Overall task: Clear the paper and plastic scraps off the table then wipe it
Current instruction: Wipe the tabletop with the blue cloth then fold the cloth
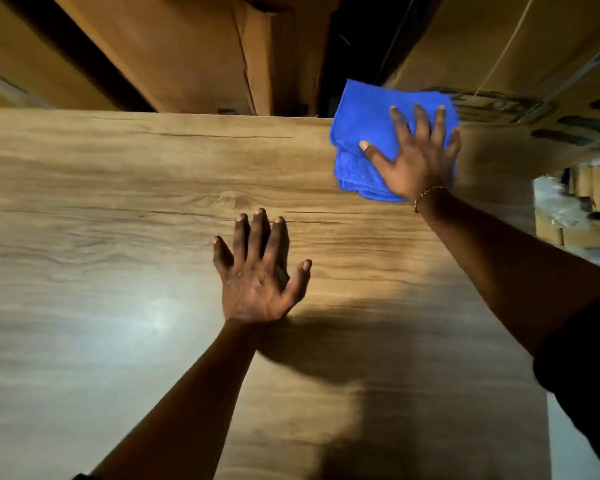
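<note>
The right hand (417, 160) pressed flat, fingers spread wide, on the folded blue microfibre cloth (364, 133) at the far right corner of the wood-grain table (101, 209); the left hand (255, 277) lay open, palm down, fingers splayed, near the table's middle; cardboard boxes (194, 46) stood beyond its far edge.

Blue cloth (364, 133); brown wood-grain table (118, 202); tan cardboard boxes (187, 46).

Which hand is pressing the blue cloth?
The right hand, spread flat on the blue cloth; the left hand rests on bare table.
</note>
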Tool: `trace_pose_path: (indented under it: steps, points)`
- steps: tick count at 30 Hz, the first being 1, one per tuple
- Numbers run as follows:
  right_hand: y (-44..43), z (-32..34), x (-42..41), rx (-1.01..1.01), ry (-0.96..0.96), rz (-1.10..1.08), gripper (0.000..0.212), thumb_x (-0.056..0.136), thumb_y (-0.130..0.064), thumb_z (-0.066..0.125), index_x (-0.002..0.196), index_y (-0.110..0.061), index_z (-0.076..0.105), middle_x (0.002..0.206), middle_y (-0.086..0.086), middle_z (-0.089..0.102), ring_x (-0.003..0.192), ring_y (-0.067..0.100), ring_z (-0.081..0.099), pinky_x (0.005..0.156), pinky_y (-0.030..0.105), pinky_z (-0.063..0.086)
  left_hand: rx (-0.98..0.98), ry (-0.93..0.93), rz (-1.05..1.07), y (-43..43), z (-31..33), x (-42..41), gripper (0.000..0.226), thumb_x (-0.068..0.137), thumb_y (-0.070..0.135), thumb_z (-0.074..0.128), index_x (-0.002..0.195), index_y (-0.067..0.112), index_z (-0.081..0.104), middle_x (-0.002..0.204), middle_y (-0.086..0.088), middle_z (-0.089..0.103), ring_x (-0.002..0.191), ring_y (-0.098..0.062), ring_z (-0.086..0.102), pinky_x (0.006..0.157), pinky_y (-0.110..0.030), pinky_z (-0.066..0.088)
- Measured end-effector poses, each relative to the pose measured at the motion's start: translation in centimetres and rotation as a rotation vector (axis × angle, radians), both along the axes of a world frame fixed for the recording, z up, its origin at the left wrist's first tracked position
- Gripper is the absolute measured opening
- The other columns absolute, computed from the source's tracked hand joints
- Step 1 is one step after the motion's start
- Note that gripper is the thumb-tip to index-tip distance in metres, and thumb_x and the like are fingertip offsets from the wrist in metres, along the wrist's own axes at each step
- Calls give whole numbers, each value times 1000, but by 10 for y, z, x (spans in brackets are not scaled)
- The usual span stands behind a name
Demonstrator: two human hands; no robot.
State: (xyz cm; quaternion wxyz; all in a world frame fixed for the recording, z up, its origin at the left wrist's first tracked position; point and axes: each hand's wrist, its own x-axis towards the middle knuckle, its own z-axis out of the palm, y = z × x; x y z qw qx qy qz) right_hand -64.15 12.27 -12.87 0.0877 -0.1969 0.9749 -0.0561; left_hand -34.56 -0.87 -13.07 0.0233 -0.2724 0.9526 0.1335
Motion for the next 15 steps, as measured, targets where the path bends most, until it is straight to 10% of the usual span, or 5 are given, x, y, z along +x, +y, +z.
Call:
trace_pose_path:
  steps: [15]
  points:
    - [75,0,101,36,-10,38,93,85,-89,26,161,-36,21,172,3,9,158,38,1,121,66,12,15,35,-17,3,0,1,87,90,76,44,160,25,34,172,-6,21,160,-31,10,122,-68,8]
